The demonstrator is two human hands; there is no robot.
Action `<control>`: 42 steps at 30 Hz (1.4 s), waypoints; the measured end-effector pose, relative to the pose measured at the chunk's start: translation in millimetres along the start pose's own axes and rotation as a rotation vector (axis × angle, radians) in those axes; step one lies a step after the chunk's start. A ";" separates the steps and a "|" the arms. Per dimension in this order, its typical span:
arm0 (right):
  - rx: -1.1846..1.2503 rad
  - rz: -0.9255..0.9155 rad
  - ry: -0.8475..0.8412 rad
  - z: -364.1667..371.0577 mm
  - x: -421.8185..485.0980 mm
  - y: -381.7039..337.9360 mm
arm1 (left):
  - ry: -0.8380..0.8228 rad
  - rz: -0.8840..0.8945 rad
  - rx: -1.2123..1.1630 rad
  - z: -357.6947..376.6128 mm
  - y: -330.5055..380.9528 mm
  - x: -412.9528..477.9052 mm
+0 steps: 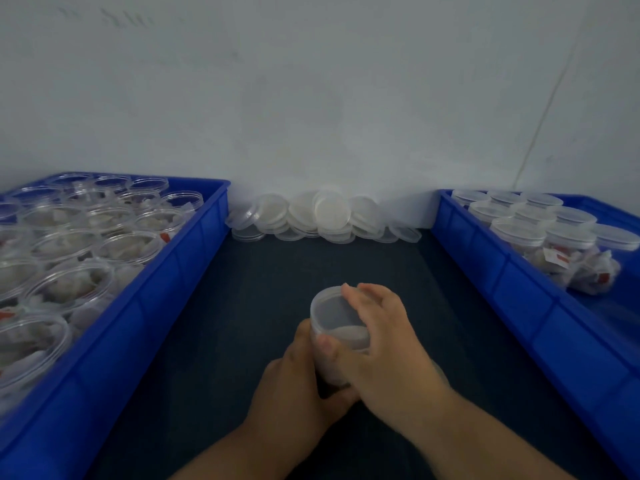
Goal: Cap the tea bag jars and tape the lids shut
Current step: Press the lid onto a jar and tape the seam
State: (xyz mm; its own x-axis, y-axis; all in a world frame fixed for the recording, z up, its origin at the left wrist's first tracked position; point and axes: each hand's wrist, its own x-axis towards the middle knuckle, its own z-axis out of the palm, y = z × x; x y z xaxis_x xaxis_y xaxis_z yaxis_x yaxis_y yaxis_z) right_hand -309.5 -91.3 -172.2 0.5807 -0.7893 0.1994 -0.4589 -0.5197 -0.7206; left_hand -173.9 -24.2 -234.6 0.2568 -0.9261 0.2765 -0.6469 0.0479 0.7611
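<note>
A blue bin (156,323) stood along the left side, packed with open jars (69,244) of tea bags, and a second blue bin (519,299) ran along the right, holding capped jars (540,230) grouped at its far end. Between the two bins, a heap of loose lids (325,213) leaned against the foot of the wall, some flat and some tilted on edge. Nothing lay between that heap and the person's hands. The counter (242,306) was covered in a dark, finely textured surface, and a plain pale wall (311,98) rose straight behind it. The bins' tall sides fenced the working strip on both flanks, leaving a bare lane of counter down the middle that widened towards the person. In the near middle of that lane the left hand (294,386) was wrapped around the body of a jar (327,368), while the right hand (384,344) gripped the lid (337,315) on its top, fingers over the far rim and thumb on the near edge. Whether the jar's base touched the counter could not be told, as the hands hid it.
</note>
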 end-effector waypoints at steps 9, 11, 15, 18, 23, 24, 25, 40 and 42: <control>-0.219 -0.010 -0.170 -42.5 20.6 -20.8 | -0.015 -0.067 0.040 -3.8 4.3 3.5; -0.398 -0.004 -0.129 -38.8 24.9 -24.9 | -0.004 -0.078 0.070 -1.3 4.3 1.7; -0.457 -0.030 -0.128 -39.5 25.4 -27.1 | -0.009 -0.084 0.055 -1.5 1.8 1.9; -0.426 -0.062 -0.144 -42.2 25.4 -23.0 | -0.011 -0.082 0.043 -2.1 1.8 3.2; -0.359 -0.165 -0.217 -49.4 31.6 -11.3 | -0.022 -0.092 0.032 -4.2 3.3 4.0; -0.360 -0.197 -0.247 -52.7 34.1 -9.5 | -0.028 -0.094 0.028 -4.9 3.4 4.2; -0.360 -0.230 -0.283 -56.3 36.8 -8.0 | -0.032 -0.095 0.026 -5.4 3.4 4.3; -0.319 -0.280 -0.406 -73.9 52.5 -4.5 | -0.064 -0.063 0.019 -8.4 -0.1 3.5; -0.382 -0.249 -0.247 -60.4 43.6 -5.0 | -0.053 -0.062 0.032 -6.5 -1.5 3.6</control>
State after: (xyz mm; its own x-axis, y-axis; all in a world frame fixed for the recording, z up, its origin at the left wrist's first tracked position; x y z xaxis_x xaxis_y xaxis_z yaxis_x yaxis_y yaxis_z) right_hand -322.5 -142.9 -119.7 0.8240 -0.5494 0.1381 -0.4722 -0.8008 -0.3684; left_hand -167.3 -25.2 -231.0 0.2591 -0.9454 0.1978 -0.6541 -0.0210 0.7561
